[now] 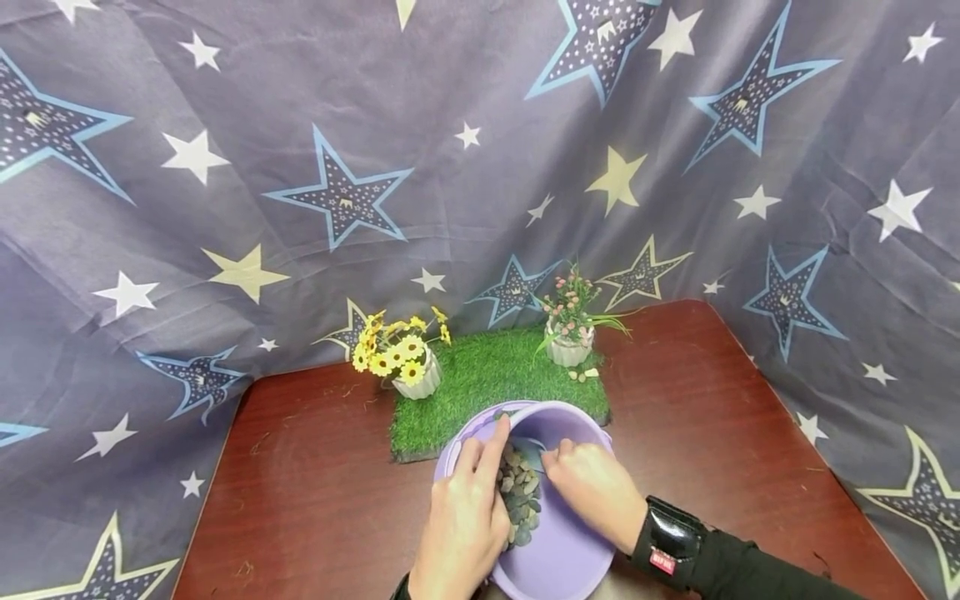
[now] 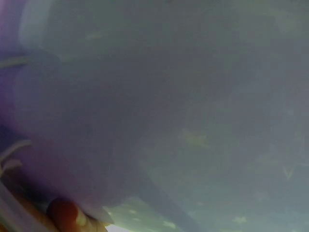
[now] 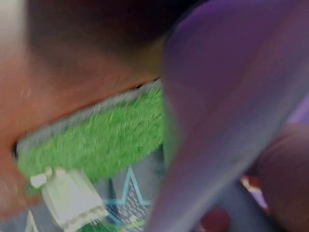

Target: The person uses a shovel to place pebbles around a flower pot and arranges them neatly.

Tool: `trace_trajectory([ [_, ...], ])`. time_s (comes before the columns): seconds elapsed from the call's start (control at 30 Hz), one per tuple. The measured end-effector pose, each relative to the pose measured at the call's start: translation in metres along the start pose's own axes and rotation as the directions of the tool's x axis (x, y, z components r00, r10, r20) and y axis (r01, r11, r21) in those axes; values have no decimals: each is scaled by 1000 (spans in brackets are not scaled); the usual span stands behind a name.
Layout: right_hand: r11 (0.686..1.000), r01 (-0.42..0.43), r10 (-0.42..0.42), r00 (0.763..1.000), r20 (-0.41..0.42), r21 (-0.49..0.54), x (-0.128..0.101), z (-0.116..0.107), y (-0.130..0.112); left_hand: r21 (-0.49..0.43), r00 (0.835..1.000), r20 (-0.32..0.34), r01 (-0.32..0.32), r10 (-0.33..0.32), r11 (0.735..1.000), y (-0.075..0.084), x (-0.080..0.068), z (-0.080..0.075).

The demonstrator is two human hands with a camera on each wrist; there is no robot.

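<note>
A grey-purple fabric backdrop [image 1: 480,167] covers the rear and both sides, creased and hung loosely, printed with white, pale yellow and blue-outlined dark stars. In front of it stands a dark reddish-brown wooden table [image 1: 315,500] with a glossy grained top; its far corners meet the cloth. Small bits of debris lie scattered on the left part of the tabletop. Lighting is even and diffuse, with soft sheen on the wood. No floor or window is in view.

Head view down over purple tub [image 1: 558,550]; wrist views close against it.
</note>
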State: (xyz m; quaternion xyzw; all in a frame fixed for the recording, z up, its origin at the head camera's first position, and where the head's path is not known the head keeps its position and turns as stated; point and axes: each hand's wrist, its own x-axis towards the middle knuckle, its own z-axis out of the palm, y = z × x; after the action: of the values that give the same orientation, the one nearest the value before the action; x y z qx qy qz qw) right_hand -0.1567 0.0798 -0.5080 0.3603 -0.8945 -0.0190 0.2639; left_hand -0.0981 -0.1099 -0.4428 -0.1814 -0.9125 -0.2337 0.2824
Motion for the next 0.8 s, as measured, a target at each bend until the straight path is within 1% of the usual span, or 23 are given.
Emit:
trace_trajectory([
  [0.07, 998, -23, 20, 998, 53, 58, 0, -2, 1, 1, 1000, -1, -1, 1, 1000, 0, 0, 0],
  [0.13, 989, -69, 56, 993, 103, 133, 1, -4, 4, -1, 1000, -4, 4, -4, 1000, 0, 0, 0],
  [0.23, 961, -124, 87, 984, 154, 247, 0, -7, 7, -6, 1000, -2, 10, -10, 1000, 1, 0, 0],
  [0.33, 933, -166, 112, 977, 179, 319, -3, -10, 8, -7, 1000, 7, 6, -6, 1000, 1, 0, -1],
  [0.43, 916, -213, 151, 968, 199, 341, -6, -13, 8, -4, 1000, 14, 0, 0, 1000, 1, 0, -1],
  [0.57, 899, -270, 199, 953, 229, 345, -8, -15, 7, 8, 1000, 20, 3, -3, 1000, 1, -1, -1],
  [0.67, 887, -297, 218, 944, 246, 353, -7, -16, 7, 16, 1000, 27, 6, -6, 1000, 0, -2, -1],
  [0.73, 874, -318, 232, 938, 259, 369, -7, -17, 8, 6, 999, 29, 14, -14, 1000, 0, -2, -2],
  [0.8, 861, -328, 240, 936, 256, 390, -9, -17, 9, -5, 1000, 26, 18, -18, 1000, -1, -3, -3],
])
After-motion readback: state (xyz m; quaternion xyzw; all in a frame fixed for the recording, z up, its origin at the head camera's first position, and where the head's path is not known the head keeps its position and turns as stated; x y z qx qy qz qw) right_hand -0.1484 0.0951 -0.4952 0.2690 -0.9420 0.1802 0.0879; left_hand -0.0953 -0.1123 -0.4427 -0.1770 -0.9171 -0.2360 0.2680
